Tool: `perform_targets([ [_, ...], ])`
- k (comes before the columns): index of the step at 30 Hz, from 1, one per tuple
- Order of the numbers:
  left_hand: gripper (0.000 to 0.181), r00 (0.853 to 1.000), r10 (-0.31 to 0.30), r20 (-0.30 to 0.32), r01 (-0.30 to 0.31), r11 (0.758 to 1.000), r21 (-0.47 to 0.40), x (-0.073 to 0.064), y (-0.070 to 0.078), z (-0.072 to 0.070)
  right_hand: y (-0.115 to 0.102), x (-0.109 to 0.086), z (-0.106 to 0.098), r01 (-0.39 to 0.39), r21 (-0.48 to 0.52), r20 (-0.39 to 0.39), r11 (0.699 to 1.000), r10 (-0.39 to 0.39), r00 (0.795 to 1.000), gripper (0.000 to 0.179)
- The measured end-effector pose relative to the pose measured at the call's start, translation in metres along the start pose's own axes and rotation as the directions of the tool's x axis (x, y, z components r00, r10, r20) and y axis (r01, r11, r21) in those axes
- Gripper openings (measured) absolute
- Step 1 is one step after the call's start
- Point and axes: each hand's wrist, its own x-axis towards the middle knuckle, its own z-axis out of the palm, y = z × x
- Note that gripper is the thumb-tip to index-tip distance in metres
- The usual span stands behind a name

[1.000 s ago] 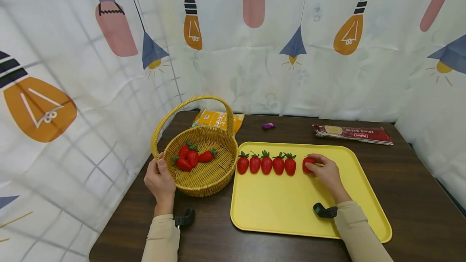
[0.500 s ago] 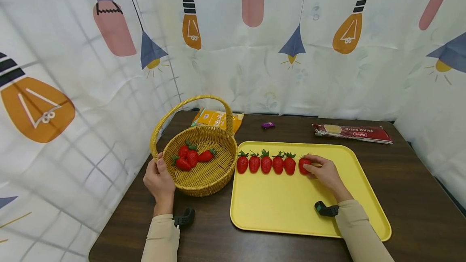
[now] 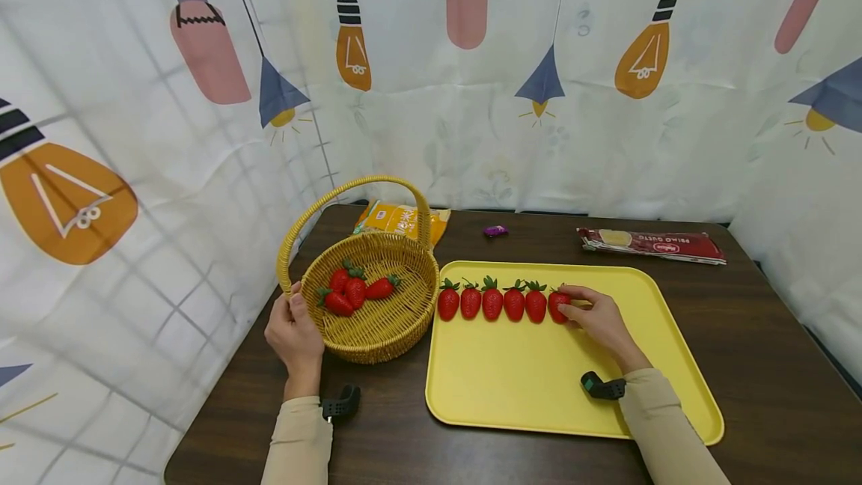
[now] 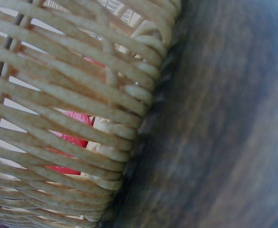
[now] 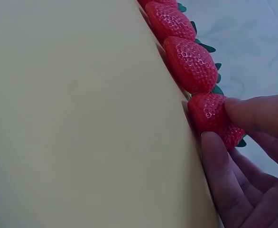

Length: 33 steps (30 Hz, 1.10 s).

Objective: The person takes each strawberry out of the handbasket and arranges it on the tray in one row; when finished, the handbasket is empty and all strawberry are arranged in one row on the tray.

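left hand (image 3: 295, 334) grips basket (image 3: 387, 352) | right hand (image 3: 601, 322) pinches strawberry (image 5: 208, 113), partly covering it | orange packet (image 3: 404, 220) beyond left hand, partly basket-hidden

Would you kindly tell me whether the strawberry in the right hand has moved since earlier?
Yes: in the head view, the strawberry in the right hand has moved left across the yellow tray, closer to the row of strawberries.

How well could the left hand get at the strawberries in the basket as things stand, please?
Probably yes: the strawberries lie uncovered in the basket, though the left hand would likely need to release the handle first.
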Motion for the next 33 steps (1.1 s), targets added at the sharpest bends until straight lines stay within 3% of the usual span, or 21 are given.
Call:
perform_targets([
  [17, 0.068, 1.0, -0.003, 0.01, 0.003, 1.0, -0.003, 0.0, 0.001, -0.001, -0.001, 0.0, 0.002, -0.006, 0.01, -0.01, 1.0, 0.006, 1.0, 0.048],
  [23, 0.068, 1.0, 0.003, 0.006, -0.003, 1.0, -0.002, 0.0, 0.002, -0.001, -0.001, -0.001, -0.001, -0.052, 0.011, -0.082, 0.999, 0.053, 0.995, 0.05],
  [26, 0.067, 1.0, 0.005, 0.004, -0.005, 1.0, 0.0, -0.001, 0.001, -0.001, -0.002, -0.002, -0.004, -0.101, 0.017, -0.168, 0.995, 0.103, 0.98, 0.053],
  [29, 0.066, 1.0, 0.007, 0.001, -0.007, 1.0, -0.001, -0.001, 0.001, -0.001, -0.004, -0.003, -0.006, -0.13, 0.046, -0.277, 0.99, 0.137, 0.951, 0.052],
  [33, 0.064, 1.0, 0.011, -0.006, -0.011, 1.0, -0.006, -0.002, 0.0, -0.002, -0.011, -0.002, -0.002, -0.078, 0.104, -0.377, 0.992, 0.111, 0.92, 0.046],
])
